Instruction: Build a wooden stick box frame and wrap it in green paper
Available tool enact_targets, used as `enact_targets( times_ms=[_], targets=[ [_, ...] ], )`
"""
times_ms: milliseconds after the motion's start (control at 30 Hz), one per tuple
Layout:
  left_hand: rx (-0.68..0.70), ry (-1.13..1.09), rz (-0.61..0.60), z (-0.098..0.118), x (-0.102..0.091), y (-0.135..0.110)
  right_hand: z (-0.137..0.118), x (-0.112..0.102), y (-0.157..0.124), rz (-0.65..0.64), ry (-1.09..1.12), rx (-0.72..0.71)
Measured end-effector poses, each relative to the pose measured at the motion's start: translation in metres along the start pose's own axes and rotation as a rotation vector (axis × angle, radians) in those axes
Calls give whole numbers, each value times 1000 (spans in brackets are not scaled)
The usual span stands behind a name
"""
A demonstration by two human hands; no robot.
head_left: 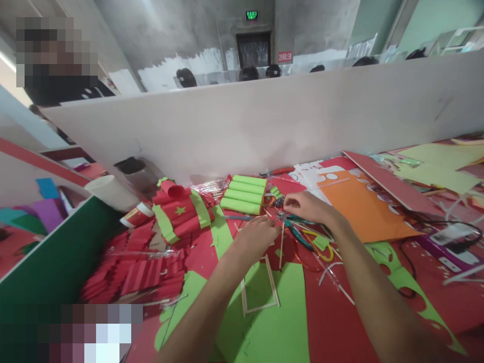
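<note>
- Head view — our left hand (pixel 260 229) curls near a stick frame (pixel 261 309); grip we can't tell.
- Our right hand (pixel 302 205), fingers bent, beside teal-handled pliers (pixel 298 235) — hold unclear.

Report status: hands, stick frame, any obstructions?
Left hand near loose stick, right hand beside pliers; grips unclear. Stick frame on green sheet, partly behind left forearm. Pliers between forearms, possibly in the way.

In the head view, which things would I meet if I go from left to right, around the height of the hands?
Purple sheet → white cylinder → red-and-white container → red paper piece with a green star → left hand → teal-handled tool → orange sheet.
</note>
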State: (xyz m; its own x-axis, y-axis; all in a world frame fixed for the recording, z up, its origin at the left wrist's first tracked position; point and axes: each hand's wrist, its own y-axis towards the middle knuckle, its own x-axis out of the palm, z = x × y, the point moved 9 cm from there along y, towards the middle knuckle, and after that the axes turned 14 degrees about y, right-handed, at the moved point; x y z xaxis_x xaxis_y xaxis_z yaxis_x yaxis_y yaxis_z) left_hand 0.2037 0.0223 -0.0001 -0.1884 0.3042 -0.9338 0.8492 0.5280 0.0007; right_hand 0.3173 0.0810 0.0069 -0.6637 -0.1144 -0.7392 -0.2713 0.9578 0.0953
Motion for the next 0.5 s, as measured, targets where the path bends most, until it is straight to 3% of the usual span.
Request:
enact_targets(
  times_ms=[100, 200, 367, 500],
  targets=[
    [-20, 15, 20, -4, -3, -2, -22, 20, -7, -207, 77, -79],
    [-40, 21, 15, -9, -6, -4, -37, 37, -11, -334, 58, -116],
    [-68, -69, 27, -26, -13, -12, -45, 62, -11, -454, -23, -109],
    [-205, -154, -6, -64, -11, -33, -51, 72, -12, -471, -58, -178]
  ],
)
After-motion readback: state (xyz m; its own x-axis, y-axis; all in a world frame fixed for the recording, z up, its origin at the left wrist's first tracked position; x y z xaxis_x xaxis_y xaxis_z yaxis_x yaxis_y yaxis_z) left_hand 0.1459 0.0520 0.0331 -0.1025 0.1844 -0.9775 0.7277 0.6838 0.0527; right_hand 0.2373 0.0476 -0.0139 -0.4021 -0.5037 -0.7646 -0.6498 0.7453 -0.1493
